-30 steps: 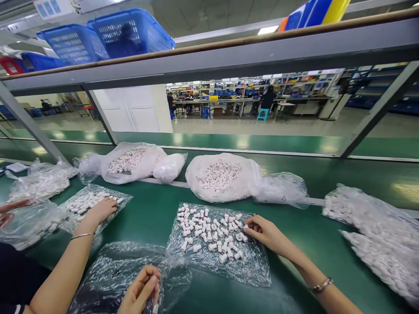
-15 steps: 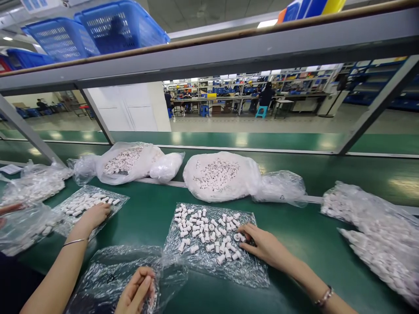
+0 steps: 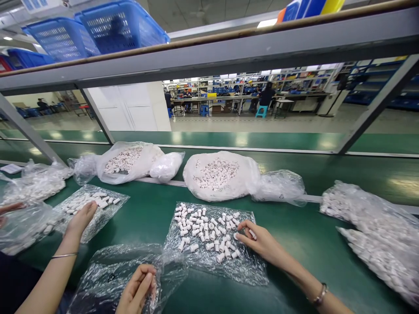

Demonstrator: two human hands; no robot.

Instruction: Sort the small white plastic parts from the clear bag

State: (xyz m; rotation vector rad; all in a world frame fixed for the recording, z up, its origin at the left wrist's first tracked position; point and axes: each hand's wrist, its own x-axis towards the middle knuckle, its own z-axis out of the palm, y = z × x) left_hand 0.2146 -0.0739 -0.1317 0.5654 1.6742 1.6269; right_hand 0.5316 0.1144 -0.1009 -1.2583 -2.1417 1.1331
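You have two blue baskets (image 3: 94,30) on the shelf at eleven o'clock. Two tied white bags (image 3: 216,176) of parts lie at twelve. Three flat clear sheets (image 3: 209,261) are spread on the green belt (image 3: 294,235). Three hands (image 3: 258,242) show: two yours, one a co-worker's at nine.

The co-worker's hand (image 3: 80,220) has slid back off its white pieces (image 3: 88,201) — nearer now.

Small caps (image 3: 206,229) lie on a plastic sheet (image 3: 242,268) before me; a filled bag (image 3: 219,176) behind; my empty bag (image 3: 111,274) left.
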